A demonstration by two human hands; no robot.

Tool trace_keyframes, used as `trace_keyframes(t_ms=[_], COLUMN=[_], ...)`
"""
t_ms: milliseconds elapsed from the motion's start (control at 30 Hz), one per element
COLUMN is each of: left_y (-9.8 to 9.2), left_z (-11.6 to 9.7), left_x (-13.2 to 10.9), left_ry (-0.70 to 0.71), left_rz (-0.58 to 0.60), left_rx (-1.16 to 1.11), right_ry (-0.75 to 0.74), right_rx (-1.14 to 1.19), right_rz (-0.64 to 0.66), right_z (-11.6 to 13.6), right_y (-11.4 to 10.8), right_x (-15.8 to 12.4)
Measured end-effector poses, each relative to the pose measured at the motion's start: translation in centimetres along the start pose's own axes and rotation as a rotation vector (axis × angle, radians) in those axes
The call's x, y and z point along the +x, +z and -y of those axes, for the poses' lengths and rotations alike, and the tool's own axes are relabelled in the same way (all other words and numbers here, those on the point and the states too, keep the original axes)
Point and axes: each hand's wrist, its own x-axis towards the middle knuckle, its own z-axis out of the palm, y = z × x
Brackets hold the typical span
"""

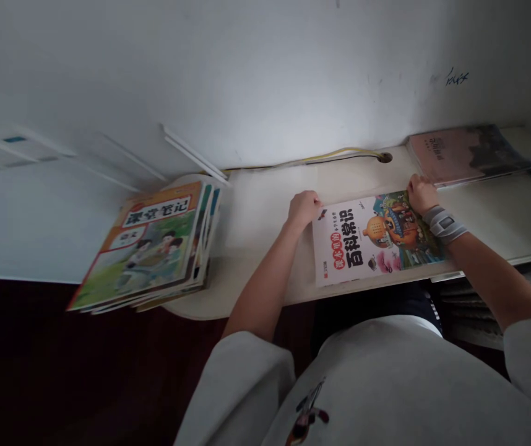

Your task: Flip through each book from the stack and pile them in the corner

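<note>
**Both hands on the general-knowledge book, at the counter's near edge**

You have your left hand (303, 209) on the left edge of a general-knowledge book (362, 241), and your right hand (422, 193) on its far edge, towards the right corner. The book lies flat and sideways to you on the cream counter (265, 210), between your hands and close to the near edge. Its white cover, with a colourful picture and bold Chinese title, faces up.

Both hands are curled, with the fingers together, and well apart from each other. Each touches the book, but you can't tell from this view whether either is pinching the cover or only resting on it, because the fingertips are hidden.

A grey wrist support (444, 223) wraps your right wrist. Beyond your right hand lies a pink-covered book (465, 155), and ahead of that hand a yellow cable (340, 153) runs into a cable grommet (385, 157) in the counter. Well to the left of your left hand, a stack of study guides (147, 248) sits fanned and askew at the counter's rounded end, its lower corner appearing to reach past the edge.

The step in hand looks like positioning or taking hold of this one book. Moving it would call for a firm hold on its edges, with your fingers under the cover if you lift it.
</note>
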Motion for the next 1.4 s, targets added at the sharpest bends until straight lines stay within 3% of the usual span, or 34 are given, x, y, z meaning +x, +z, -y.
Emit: trace_keyframes(t_ms=[133,267,400,500,633,800,933,1200,1400], left_y=[0.4,1.4,3.5,5.0,6.1,6.5,6.2,5.0,4.5], left_z=[-1.2,-5.3,-10.2,-11.7,-11.0,-10.0,-8.9,-4.0,-3.1], left_x=[-1.4,-3.9,-5.9,-7.0,-7.5,-6.8,-6.2,-5.9,-6.1], left_ry=[-0.031,0.101,0.183,0.22,0.245,0.244,0.197,0.008,-0.012], left_rz=[-0.06,-0.191,-0.063,0.045,0.034,-0.004,-0.006,-0.021,-0.026], left_rx=[0.051,0.202,0.203,0.141,0.098,0.153,0.176,0.146,0.131], right_ry=[-0.016,-0.085,-0.235,-0.351,-0.414,-0.43,-0.403,-0.369,-0.369], right_rx=[0.015,-0.016,0.001,0.105,0.185,0.114,0.015,-0.068,-0.073], right_rz=[-0.014,-0.05,0.007,0.104,0.187,0.177,0.175,0.143,0.148], right_z=[-0.3,1.7,6.8,9.7,10.0,7.7,5.8,3.6,3.6], right_y=[0.0,-0.9,-1.9,-1.8,-0.6,0.8,0.7,0.5,0.5], right_x=[-0.2,-0.3,-1.5,-3.7,-5.9,-5.4,-4.9,-4.6,-4.5])
